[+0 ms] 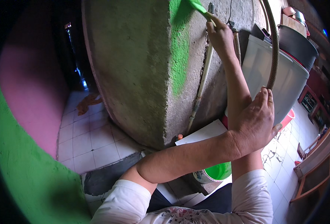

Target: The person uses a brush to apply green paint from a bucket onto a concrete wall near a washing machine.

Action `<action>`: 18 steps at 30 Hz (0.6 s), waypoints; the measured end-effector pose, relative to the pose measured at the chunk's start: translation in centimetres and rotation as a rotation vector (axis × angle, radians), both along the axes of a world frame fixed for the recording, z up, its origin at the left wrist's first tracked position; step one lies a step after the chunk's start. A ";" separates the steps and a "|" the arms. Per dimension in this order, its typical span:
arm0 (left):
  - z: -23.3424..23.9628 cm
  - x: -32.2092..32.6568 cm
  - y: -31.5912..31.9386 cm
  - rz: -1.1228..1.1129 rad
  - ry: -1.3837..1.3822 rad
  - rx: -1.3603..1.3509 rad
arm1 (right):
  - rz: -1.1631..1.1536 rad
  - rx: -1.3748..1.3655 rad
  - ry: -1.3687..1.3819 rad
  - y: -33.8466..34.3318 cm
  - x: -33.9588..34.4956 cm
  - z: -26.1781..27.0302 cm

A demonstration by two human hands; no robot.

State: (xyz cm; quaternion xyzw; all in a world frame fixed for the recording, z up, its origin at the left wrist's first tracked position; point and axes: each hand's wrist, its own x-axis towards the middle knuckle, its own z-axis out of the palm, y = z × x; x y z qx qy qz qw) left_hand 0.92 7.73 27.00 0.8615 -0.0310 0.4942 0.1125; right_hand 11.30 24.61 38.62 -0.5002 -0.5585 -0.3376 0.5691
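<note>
My right hand [221, 35] grips the handle of a paintbrush [200, 7], its green-coated end against the upper wall corner. Wet-looking green paint [179, 64] runs down the edge of the rough cement wall [131, 64]. My left arm crosses over my right forearm. The fingers of my left hand [254, 123] close at the lower visible stretch of a braided hose [275, 53]; the palm and the hose beyond it are hidden. Below my arms stands a paint bucket [207, 176] holding green paint [218, 170], partly covered by the left forearm.
A thin pipe [205, 75] climbs the wall beside the painted strip. To its right stand a translucent plastic container [279, 75] and a dark basin [296, 44]. A white board [204, 131] lies low by the wall. Brown cloth [88, 104] rests on the tiled floor [103, 145].
</note>
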 end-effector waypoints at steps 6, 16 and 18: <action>-0.4 0.2 0.1 -0.016 -0.012 0.002 | -0.100 -0.159 0.050 -0.8 -1.8 -3.5; -1.6 1.7 -1.1 -0.102 -0.108 -0.105 | -0.094 -0.445 -0.008 -4.0 -1.9 -13.7; -1.9 2.2 -1.4 -0.161 -0.156 -0.164 | -0.076 -0.494 -0.020 -4.8 -1.3 -15.8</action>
